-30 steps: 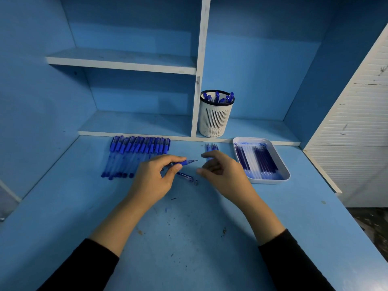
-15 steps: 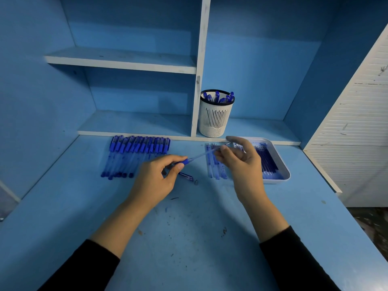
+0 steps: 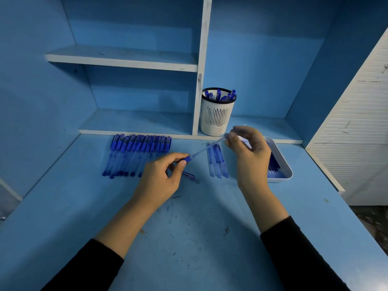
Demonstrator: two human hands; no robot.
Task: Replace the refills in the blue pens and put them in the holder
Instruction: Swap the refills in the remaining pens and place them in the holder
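left hand [image 3: 159,177] gripping blue pen [image 3: 187,159], right hand [image 3: 249,158] pinching its refill [image 3: 206,148], stretched between both hands

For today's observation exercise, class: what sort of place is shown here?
Probably a desk workstation for refilling pens: a blue desk with shelves, a row of blue pens, a tray of refills, a white holder.

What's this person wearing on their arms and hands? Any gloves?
No gloves: the left hand and right hand are bare, with no rings or watch in view. The left sleeve and right sleeve are plain black, ending partway up the forearms.
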